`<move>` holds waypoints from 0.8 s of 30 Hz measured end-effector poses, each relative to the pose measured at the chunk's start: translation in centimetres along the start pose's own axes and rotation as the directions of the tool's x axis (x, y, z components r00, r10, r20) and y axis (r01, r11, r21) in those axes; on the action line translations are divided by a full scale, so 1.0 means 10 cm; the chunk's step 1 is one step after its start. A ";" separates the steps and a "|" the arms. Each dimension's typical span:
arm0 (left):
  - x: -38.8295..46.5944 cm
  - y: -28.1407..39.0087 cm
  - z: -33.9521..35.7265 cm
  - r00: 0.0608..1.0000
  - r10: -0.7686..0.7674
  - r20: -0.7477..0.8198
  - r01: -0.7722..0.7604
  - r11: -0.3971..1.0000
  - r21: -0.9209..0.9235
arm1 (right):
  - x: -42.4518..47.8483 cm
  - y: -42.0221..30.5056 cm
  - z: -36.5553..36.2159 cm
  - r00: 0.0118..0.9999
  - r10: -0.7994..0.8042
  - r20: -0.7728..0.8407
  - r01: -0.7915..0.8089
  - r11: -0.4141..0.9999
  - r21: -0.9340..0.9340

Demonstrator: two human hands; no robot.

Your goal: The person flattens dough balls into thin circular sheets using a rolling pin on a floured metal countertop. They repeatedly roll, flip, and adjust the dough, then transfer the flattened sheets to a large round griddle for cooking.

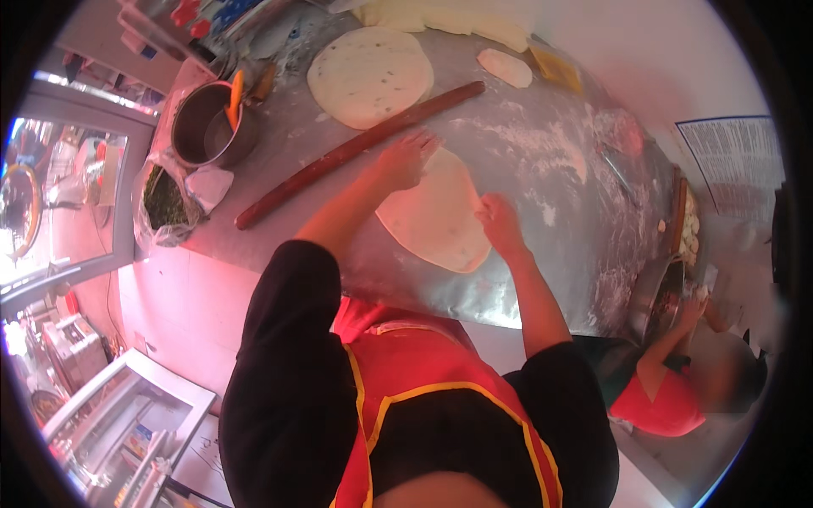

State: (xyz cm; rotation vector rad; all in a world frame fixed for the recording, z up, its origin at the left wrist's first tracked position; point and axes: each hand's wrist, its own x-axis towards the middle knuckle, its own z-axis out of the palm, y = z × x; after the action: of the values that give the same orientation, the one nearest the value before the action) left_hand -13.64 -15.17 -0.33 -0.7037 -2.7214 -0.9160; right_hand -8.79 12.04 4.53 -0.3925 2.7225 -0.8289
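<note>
A thin sheet of rolled dough [435, 219] lies on the floury metal worktop in front of me. Its right edge is pinched between the curled fingers of my right hand [502, 222]. My left hand [406, 159] rests palm down at the sheet's upper left edge, fingers stretched out; its underside is hidden. Just beyond that hand a long wooden rolling pin [356, 149] lies diagonally. A larger round of dough with dark flecks [371, 76] sits behind the pin, whose middle touches or overlaps its near edge.
A metal pot [206, 127] with an orange-handled tool [235, 95] stands at left, beside a plastic bag of chopped greens [166, 197]. Farther back are a small dough piece [505, 68] and a pale dough mass [438, 16]. At right, a co-worker [660, 387] reaches toward a metal bowl [660, 298].
</note>
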 end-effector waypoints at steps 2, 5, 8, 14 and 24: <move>0.24 -0.07 0.11 0.984 0.057 0.166 -0.062 0.998 0.021 | -0.22 -0.27 -0.13 0.997 -0.072 0.001 0.072 0.997 0.027; 0.45 0.04 -0.18 0.872 0.052 0.486 -0.107 0.991 0.086 | -0.43 -0.47 -0.37 0.993 0.055 0.101 -0.088 0.927 0.365; 0.43 0.05 -0.53 0.841 0.092 0.533 -0.110 0.994 0.001 | -0.34 -0.37 -0.65 0.977 0.105 0.186 -0.202 0.739 0.642; 0.50 0.85 -1.85 0.962 -0.073 0.264 0.150 0.947 -0.284 | -0.19 -0.72 -1.58 0.993 -0.104 0.064 0.036 0.749 0.662; -0.84 1.52 -0.31 0.997 0.064 0.047 -0.074 0.961 0.265 | -0.44 0.40 -1.01 0.913 -0.403 0.060 0.405 0.914 -0.013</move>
State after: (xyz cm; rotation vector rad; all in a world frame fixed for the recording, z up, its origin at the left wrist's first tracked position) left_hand 1.19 -9.63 7.42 -0.7612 -2.7592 -0.5112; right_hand -8.78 21.79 11.08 -0.9955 2.6370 -0.8635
